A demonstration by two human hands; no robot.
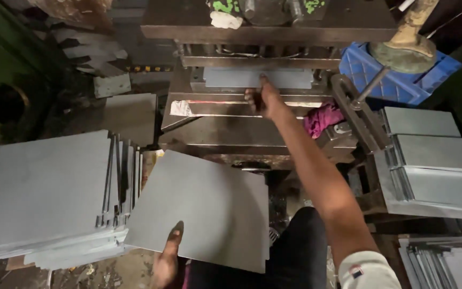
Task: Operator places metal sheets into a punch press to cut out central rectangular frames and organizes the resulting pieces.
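My left hand (168, 256) grips the near edge of a flat grey metal sheet (204, 206), holding it over my lap with the thumb on top. My right hand (263, 99) is stretched forward into the press, its fingers on a smaller grey sheet piece (231, 78) that lies in the die of the dark metal press (215, 128). My right arm runs from the lower right up to the press bed.
A tall stack of grey sheets (38, 192) lies at the left. Stacks of bent grey pieces (434, 160) sit at the right, more at the lower right (445, 262). A blue crate (402, 75), a press lever (370, 91) and a pink rag (322, 118) lie at the right of the press.
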